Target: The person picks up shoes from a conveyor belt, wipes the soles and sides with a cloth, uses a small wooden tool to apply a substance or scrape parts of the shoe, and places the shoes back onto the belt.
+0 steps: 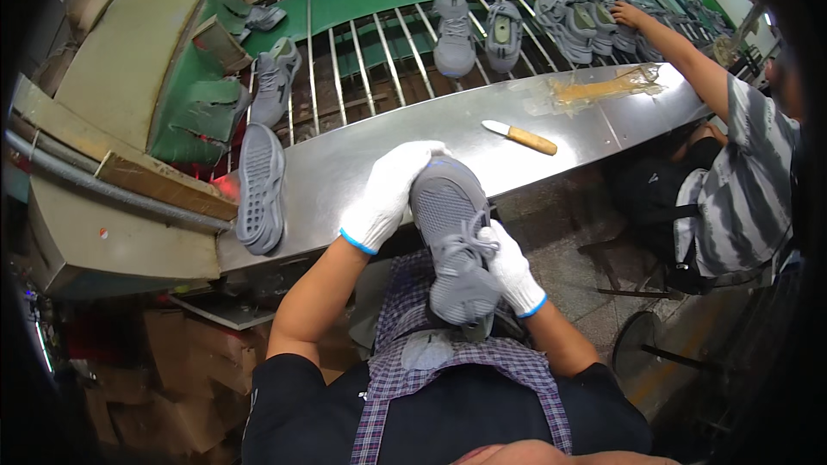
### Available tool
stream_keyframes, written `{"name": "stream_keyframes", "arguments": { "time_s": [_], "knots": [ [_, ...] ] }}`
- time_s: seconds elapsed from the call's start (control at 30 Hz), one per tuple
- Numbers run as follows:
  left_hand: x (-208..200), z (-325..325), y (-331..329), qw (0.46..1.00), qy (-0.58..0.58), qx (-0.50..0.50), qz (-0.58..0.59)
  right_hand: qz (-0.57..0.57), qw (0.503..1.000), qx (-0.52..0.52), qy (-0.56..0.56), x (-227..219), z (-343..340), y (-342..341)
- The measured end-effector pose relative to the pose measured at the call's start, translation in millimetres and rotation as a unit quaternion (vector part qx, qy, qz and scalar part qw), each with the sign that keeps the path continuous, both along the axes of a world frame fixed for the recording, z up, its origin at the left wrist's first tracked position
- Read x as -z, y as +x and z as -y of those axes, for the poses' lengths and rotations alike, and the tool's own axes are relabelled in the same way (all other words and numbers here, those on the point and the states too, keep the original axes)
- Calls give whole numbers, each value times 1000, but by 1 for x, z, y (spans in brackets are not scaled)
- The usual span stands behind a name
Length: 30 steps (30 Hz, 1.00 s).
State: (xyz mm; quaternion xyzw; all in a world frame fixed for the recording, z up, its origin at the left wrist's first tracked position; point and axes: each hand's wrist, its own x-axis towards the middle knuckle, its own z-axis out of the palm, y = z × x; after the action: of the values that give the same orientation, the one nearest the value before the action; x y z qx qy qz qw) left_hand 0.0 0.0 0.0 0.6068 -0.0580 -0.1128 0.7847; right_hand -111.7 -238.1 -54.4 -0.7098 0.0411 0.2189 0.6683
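Note:
A grey lace-up sneaker (448, 224) is held between my two gloved hands above my lap, its toe pointing away from me. My left hand (392, 185), in a white knit glove with a blue cuff, wraps the toe end from the left. Along the right side near the laces, my right hand (510, 269) grips the shoe in a matching glove. Beyond it on the metal ledge lies a small knife (521, 137) with a wooden handle and short pale blade. A grey sneaker (260, 189) rests on its side at the ledge's left end, sole showing.
Past the metal ledge (362, 155) runs a roller conveyor with a green belt (362, 17), carrying several grey sneakers (454, 34). At the right, a person in a striped shirt (741, 172) reaches to the shoes there. Cardboard (181, 370) lies at lower left.

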Motion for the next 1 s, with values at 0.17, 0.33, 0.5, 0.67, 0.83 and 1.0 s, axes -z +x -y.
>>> {"name": "stream_keyframes", "arguments": {
  "time_s": [0.17, 0.33, 0.5, 0.67, 0.83, 1.0],
  "knots": [
    [53, -37, -30, 992, 117, -49, 16, 179, 913, -264, -253, -124, -1, -26],
    [42, -58, -41, 977, 197, 76, 9, 284, 906, -209, -234, -125, 32, -27],
    [33, -71, -30, 950, 289, 113, 31, 284, 925, -141, -209, -71, 3, -9],
    [36, -73, -23, 955, 268, 129, 3, 402, 840, -133, -339, -63, -23, 18],
    [42, -71, -20, 969, 221, 109, 29, 388, 851, -151, -320, -64, -41, 57],
    [36, -66, -16, 972, 194, 128, -24, 435, 834, -185, -285, -50, -55, 104]
  ]
}}
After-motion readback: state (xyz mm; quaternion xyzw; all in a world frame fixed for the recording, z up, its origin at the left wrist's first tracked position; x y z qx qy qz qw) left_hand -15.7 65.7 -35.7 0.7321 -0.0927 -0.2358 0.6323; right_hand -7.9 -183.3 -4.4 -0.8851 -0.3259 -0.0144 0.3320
